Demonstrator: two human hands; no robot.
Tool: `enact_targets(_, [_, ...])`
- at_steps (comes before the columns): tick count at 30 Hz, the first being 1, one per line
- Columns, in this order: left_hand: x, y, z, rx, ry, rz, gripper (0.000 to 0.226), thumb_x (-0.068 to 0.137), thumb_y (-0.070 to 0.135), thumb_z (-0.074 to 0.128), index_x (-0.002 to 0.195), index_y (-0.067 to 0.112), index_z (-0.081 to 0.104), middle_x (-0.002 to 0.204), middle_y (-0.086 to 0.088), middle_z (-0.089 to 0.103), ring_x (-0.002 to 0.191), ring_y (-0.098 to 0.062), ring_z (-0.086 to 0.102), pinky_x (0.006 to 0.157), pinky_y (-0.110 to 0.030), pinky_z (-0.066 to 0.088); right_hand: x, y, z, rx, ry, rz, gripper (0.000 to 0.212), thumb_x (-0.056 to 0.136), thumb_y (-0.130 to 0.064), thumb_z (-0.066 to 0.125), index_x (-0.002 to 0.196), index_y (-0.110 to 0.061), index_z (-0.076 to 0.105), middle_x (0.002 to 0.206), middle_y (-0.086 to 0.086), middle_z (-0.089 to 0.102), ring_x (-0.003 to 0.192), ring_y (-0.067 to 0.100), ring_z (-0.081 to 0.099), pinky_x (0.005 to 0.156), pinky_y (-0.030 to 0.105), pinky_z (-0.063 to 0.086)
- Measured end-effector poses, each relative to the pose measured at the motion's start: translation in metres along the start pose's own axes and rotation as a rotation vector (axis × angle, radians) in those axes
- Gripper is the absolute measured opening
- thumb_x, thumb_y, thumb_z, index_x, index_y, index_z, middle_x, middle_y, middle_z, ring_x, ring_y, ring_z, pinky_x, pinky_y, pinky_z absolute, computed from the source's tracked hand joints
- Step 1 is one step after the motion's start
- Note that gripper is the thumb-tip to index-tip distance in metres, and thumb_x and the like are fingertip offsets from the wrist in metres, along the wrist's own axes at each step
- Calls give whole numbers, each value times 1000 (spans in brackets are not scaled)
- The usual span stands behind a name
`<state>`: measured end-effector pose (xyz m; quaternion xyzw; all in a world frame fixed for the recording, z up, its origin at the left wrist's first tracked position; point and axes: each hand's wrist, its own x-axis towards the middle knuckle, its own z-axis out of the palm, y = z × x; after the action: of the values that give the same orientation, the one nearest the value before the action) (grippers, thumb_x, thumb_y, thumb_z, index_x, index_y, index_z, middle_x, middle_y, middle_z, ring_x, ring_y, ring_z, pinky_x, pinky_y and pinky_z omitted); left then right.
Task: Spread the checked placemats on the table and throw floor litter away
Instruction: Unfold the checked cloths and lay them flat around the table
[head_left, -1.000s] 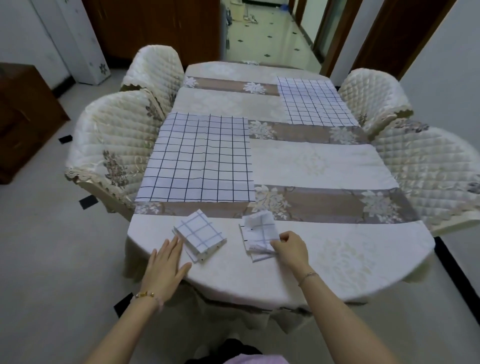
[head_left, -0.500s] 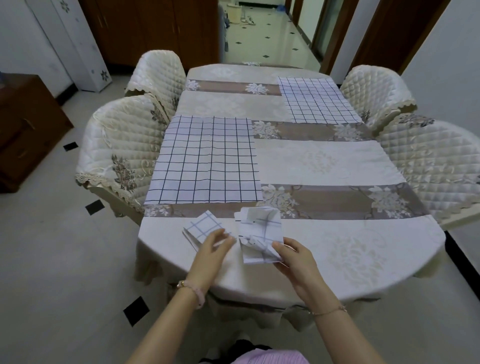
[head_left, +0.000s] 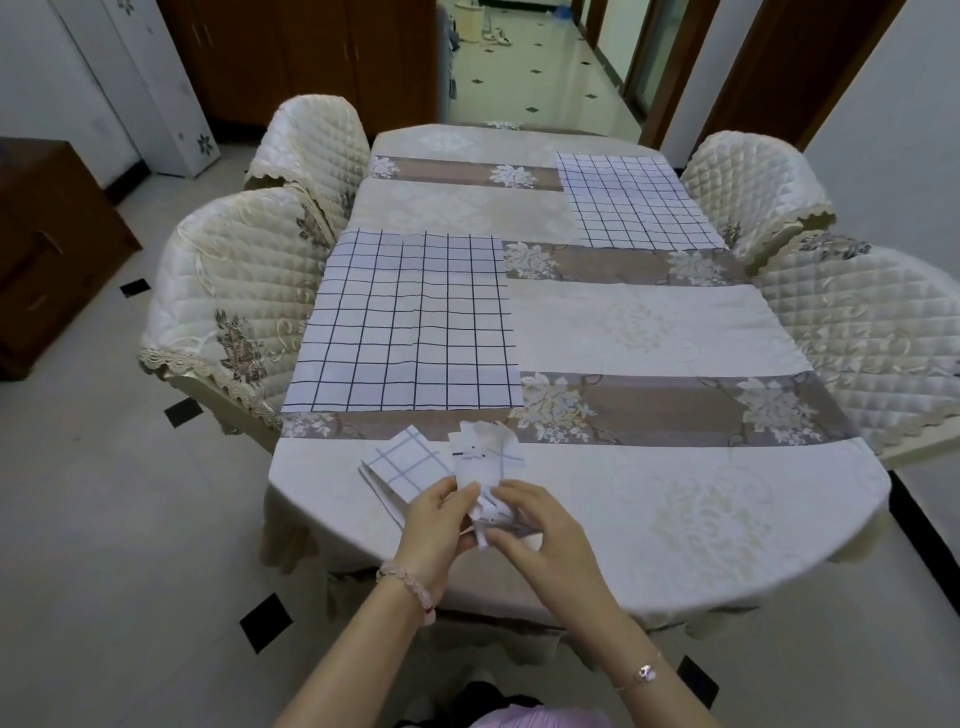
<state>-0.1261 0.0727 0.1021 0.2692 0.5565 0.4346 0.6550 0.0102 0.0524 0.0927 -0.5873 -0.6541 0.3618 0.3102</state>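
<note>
Item in hand: one folded placemat (head_left: 485, 462), white with a dark check, held up over the near edge of the table (head_left: 701, 519). The left hand (head_left: 434, 525) pinches its lower left part and the right hand (head_left: 540, 530) grips its lower right part. Both sets of fingers are curled onto the cloth, apparently to work its layers apart.

A second folded placemat (head_left: 405, 462) lies on the tablecloth just to the left, partly behind the left hand. One spread placemat (head_left: 410, 322) lies flat on the left side. A far spread placemat (head_left: 639, 200) lies flat at the far right. Quilted chairs (head_left: 228, 291) stand close along both sides.

Assessment: two mats laid, two outstanding. The litter step is not begun, and no litter can be identified on the floor (head_left: 104, 519) in view.

Risks:
- The layers may cling, so the mat opens only partway or creased.
- A wide shake-out could sweep the second folded placemat off the near edge.
- The loose tablecloth may drag and shift the mats already laid.
</note>
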Motion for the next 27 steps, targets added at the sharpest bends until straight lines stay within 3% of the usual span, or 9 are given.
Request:
enact_targets(4, [0,2,3,-81,-75,4,24,97,22,47,96,8,66,92,-11,73,85,-20,71,69,-30,58,7,0,-1,62,115,9,10,86,-22,64,94,-22,71,102,-17,68,99,-4,59,81,7,45])
enact_targets(8, [1,1,2,-173,-127,-48,34,97,32,45,113,8,63,107,-10,72,102,-21,68,89,-43,55,13,-8,-7,261,98,110,14,90,-18,60,80,-15,69,76,-6,70,69,4,61,62,14,46])
enact_targets(12, [6,-1,5,-120,-38,-49,28,90,13,57,116,4,51,112,-19,64,100,-28,66,74,-38,59,16,-8,-7,434,86,161,15,89,-12,60,76,-7,65,67,2,64,62,5,56,61,18,46])
enact_targets(15, [11,-1,5,-18,71,-15,17,90,-1,50,99,13,54,103,-15,63,90,-25,65,68,-32,59,18,-2,-7,716,118,297,13,91,-6,56,79,-4,58,74,10,65,72,16,62,68,29,54])
enact_targets(19, [19,-2,-9,-18,135,56,16,93,1,49,98,10,60,105,-16,67,96,-28,66,71,-31,58,21,7,-20,883,221,369,9,94,-7,52,93,0,59,85,9,74,83,16,71,74,24,59])
enact_targets(24, [24,7,-20,-57,138,123,12,90,3,57,97,9,64,98,-15,71,91,-29,69,71,-32,60,17,23,-33,815,233,487,11,90,0,57,100,1,59,94,18,70,80,15,71,81,26,58])
enact_targets(27, [22,11,-13,-61,122,140,11,89,3,57,95,10,63,93,-11,72,85,-26,69,64,-28,60,14,26,-36,607,295,510,29,89,-8,61,116,-10,52,116,10,60,99,17,61,86,28,54])
